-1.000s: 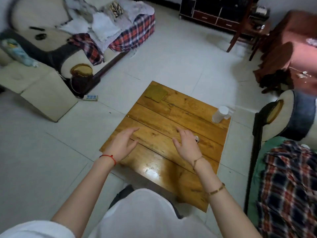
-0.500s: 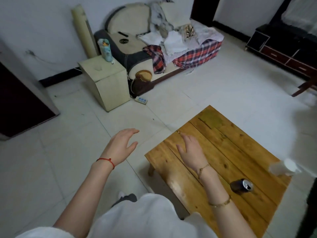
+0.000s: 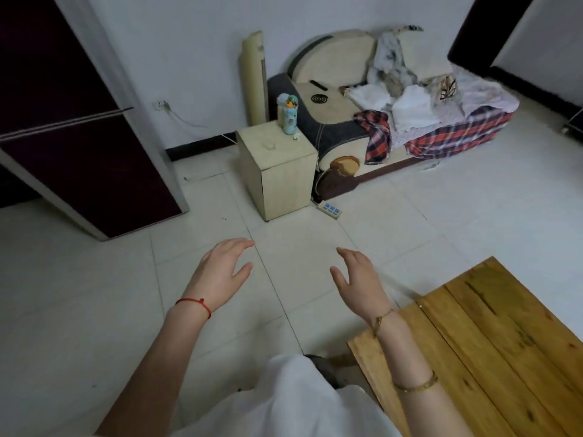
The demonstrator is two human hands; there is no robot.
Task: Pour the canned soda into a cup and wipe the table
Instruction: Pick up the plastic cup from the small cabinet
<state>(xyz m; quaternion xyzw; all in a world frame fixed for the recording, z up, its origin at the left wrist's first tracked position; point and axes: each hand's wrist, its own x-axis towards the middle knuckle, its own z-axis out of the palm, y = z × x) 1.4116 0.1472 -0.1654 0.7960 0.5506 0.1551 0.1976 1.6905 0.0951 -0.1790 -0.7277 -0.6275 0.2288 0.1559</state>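
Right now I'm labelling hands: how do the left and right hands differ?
The left hand wears a red string at the wrist; the right hand wears a gold bracelet. The left hangs wholly over floor tiles; the right's forearm crosses the wooden table corner. Both are open, empty, palms facing inward.

Single view, head-worn wide-angle camera. Position: standing height, looking forward and down across the tiled floor (image 3: 94,310) toward the far wall. Near field: both forearms, left hand (image 3: 220,272) and right hand (image 3: 359,282) held out empty over the floor. Lower right: a corner of the wooden tabletop (image 3: 492,335), cut by the frame edge. Far field: small cabinet (image 3: 277,171), sofa (image 3: 394,121), dark door (image 3: 79,152) at left. Edges bend with lens distortion.
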